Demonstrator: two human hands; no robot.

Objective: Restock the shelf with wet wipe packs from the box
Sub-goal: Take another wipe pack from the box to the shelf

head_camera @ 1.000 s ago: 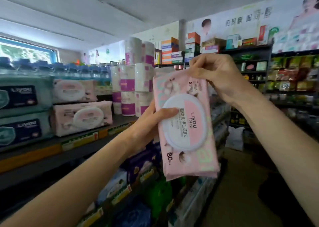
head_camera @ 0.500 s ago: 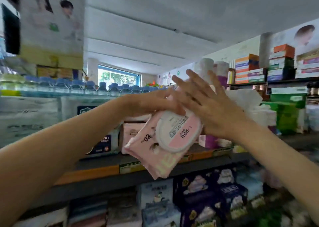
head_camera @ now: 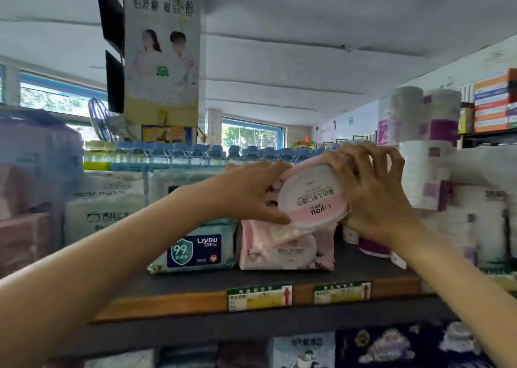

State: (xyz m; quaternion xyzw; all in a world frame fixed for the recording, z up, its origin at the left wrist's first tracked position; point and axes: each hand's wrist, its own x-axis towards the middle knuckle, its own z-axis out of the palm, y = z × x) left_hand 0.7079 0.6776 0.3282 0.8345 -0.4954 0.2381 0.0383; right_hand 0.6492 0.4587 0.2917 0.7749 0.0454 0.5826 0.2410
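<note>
Holding soft pink wet wipe pack with round plastic lid (head_camera: 310, 199) tilted atop another pink pack (head_camera: 285, 251) on dark shelf (head_camera: 195, 286): left hand (head_camera: 251, 194) and right hand (head_camera: 372, 191) clasp its ends. Probably squashy, slick film; grip by the ends.

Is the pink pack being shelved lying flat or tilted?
Tilted: the pink pack, gripped by both hands, slopes with its lower-left end on the pink pack below.

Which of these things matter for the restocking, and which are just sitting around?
In use: pink wipe pack, left hand, right hand, pink pack beneath, shelf.
Just there: teal wipe pack, water bottles, tissue rolls.
</note>
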